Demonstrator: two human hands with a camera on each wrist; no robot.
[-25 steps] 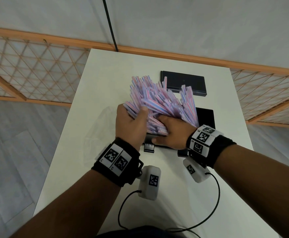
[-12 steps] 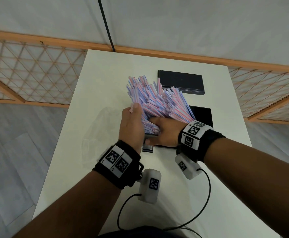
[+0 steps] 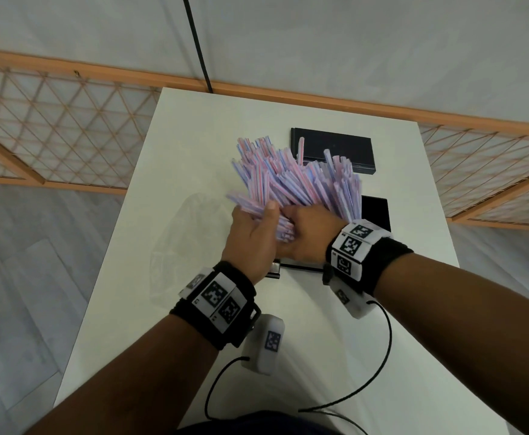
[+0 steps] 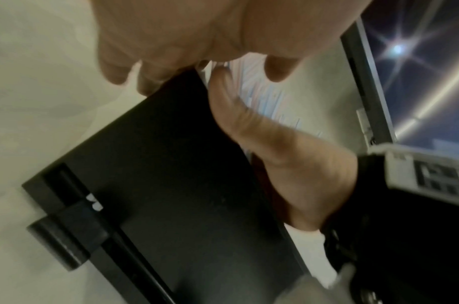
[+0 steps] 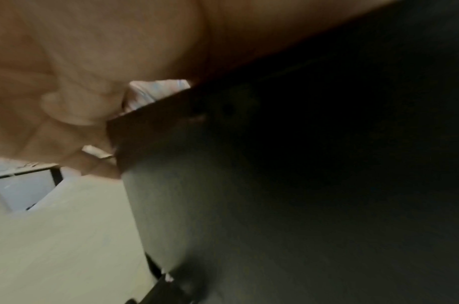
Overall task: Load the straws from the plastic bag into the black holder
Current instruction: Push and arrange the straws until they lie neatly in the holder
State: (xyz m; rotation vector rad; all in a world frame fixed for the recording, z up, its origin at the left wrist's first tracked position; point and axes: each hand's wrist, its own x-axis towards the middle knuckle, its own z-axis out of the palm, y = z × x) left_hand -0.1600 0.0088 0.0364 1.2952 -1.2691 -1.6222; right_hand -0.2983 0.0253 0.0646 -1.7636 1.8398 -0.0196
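**a:** so we're at a white table (image 3: 194, 146) against a pale wall, orange wood lattice panels (image 3: 52, 136) on either side, grey plank floor. a black cable (image 3: 197, 42) hangs down the wall behind it.

**b:** where are we at with the task?

**a:** past halfway, we'd say. the plastic bag (image 3: 181, 246) lies flat and limp on the table left of our hands, and as far as we can see it looks emptied. the straws (image 3: 291, 180) are one big fanned bundle with the lower ends down in the black holder (image 4: 171, 185). both hands are wrapped round the base of the bundle: left hand (image 3: 252, 237) with fingers curled on the left side, right hand (image 3: 310, 233) cupping the right side, the two nearly touching.

**b:** what's left then?

**a:** settling them, we reckon. the tips splay out in every direction, one pokes up well above the rest, so they aren't seated evenly yet. whether the ends reach the bottom we can't tell, the hands hide it.

**b:** materials?

**a:** straws are thin, pink and blue striped, probably light and slippery. holder is a matte black boxy thing with flat hard walls and a small clasp-like part low on the front. bag is thin, clear, crinkly. a flat black lid-like piece (image 3: 335, 149) sits further back, and another glossy black slab (image 3: 377, 211) just behind the right wrist.
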